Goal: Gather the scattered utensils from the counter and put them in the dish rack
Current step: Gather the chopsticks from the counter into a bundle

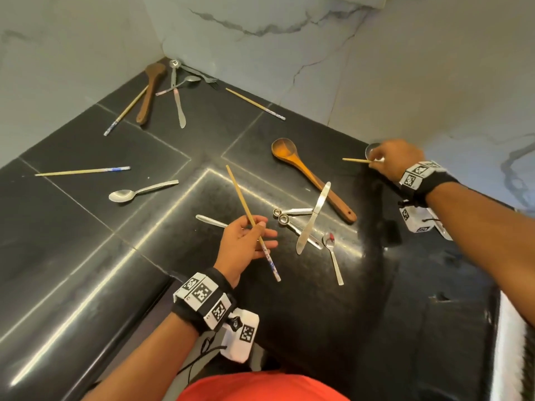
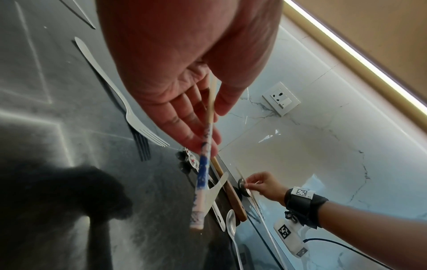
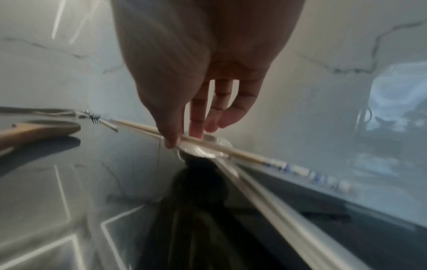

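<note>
My left hand (image 1: 256, 231) hovers over the black counter (image 1: 86, 256) and holds a bamboo chopstick (image 1: 250, 219) between thumb and fingers, its blue-patterned end (image 2: 203, 175) pointing toward me. My right hand (image 1: 375, 162) reaches to the marble wall at the right and pinches a second chopstick (image 3: 233, 150) that lies across the bowl of a metal spoon (image 3: 205, 153). No dish rack is in view.
Between the hands lie a wooden spoon (image 1: 312, 180), a table knife (image 1: 312, 218), measuring spoons (image 1: 289, 212) and a teaspoon (image 1: 334, 256). A fork (image 2: 129, 111) lies under my left hand. To the left are a spoon (image 1: 139, 192) and a chopstick (image 1: 84, 170). Several more utensils, among them a dark wooden spoon (image 1: 150, 91), are piled in the far corner.
</note>
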A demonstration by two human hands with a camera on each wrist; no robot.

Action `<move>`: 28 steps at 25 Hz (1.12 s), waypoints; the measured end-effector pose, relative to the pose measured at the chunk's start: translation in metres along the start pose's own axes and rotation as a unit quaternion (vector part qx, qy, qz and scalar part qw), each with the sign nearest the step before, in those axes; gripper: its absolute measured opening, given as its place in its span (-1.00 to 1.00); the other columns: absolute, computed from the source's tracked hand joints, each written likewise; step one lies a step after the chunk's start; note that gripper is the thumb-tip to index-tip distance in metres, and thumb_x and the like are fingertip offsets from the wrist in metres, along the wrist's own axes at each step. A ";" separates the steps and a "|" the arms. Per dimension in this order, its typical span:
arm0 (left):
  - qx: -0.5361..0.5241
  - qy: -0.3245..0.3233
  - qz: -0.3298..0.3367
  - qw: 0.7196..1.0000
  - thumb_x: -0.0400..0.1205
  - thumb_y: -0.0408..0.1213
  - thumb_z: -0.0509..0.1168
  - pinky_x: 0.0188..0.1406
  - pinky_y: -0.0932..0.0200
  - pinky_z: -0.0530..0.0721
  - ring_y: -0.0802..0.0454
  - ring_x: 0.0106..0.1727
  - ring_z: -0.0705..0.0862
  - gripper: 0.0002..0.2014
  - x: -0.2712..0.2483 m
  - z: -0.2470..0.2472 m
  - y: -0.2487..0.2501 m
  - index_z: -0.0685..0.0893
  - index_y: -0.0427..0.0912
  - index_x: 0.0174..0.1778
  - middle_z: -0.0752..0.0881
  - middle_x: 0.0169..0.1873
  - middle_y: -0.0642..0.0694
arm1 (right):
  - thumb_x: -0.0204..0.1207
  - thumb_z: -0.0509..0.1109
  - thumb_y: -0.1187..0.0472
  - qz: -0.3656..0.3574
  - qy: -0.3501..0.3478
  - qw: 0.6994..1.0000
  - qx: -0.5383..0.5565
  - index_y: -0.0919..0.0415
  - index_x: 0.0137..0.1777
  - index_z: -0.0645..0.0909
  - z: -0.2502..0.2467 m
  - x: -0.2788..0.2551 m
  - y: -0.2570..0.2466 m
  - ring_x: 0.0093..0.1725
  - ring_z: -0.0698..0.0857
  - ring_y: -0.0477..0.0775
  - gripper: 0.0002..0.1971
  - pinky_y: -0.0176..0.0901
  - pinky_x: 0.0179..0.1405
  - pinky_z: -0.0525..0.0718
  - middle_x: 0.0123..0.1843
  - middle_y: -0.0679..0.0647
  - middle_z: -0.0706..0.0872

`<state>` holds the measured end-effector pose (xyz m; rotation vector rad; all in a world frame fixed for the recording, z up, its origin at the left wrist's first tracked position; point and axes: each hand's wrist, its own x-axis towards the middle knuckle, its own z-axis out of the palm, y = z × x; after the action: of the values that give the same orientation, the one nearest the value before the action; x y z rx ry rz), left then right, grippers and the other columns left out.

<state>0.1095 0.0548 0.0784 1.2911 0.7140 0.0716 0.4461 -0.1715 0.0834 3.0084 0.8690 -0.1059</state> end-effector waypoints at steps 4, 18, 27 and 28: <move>-0.005 0.007 0.008 1.000 0.73 -0.35 0.25 -0.14 0.09 0.82 -0.13 -0.10 0.85 -0.82 0.003 -0.005 0.003 0.66 -0.28 0.19 0.83 -0.06 -0.30 | 0.59 0.41 0.02 -0.028 0.135 0.988 0.066 0.08 0.08 0.81 -0.037 -0.003 -0.021 -0.13 0.77 0.26 -0.78 0.10 -0.16 0.76 -0.09 0.12 0.86; 0.000 -0.028 -0.010 1.000 0.81 -0.33 0.03 0.08 -0.03 0.71 -0.01 -0.08 0.78 -0.73 0.011 -0.052 0.027 0.65 -0.07 0.19 0.81 -0.14 -0.10 | 0.37 0.61 0.11 -0.091 -0.053 0.861 0.497 0.10 -0.26 0.80 -0.017 -0.077 -0.284 -0.41 0.82 -0.06 -0.91 -0.06 -0.28 0.79 -0.45 0.02 0.82; -0.049 0.080 0.051 0.994 0.81 -0.26 0.08 0.16 0.08 0.68 0.07 0.05 0.76 -0.77 0.018 -0.172 0.042 0.65 0.06 0.10 0.78 -0.07 0.02 | 0.50 0.55 0.19 -0.081 -0.184 0.768 0.608 0.51 -0.19 0.75 -0.019 -0.046 -0.437 -0.45 0.67 0.13 -0.70 -0.21 -0.48 0.64 -0.41 0.27 0.77; -0.068 0.094 0.047 0.992 0.81 -0.26 0.06 0.11 0.03 0.70 0.02 -0.02 0.78 -0.77 0.018 -0.189 0.043 0.63 0.00 0.09 0.77 -0.12 -0.04 | 0.52 0.54 0.12 -0.096 -0.197 0.778 0.589 0.52 -0.17 0.75 -0.019 -0.039 -0.457 -0.46 0.66 0.06 -0.64 -0.26 -0.47 0.63 -0.41 0.25 0.76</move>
<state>0.0398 0.2362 0.0907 1.1969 0.7952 0.3158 0.1703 0.1951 0.1101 3.5107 1.4064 -1.8581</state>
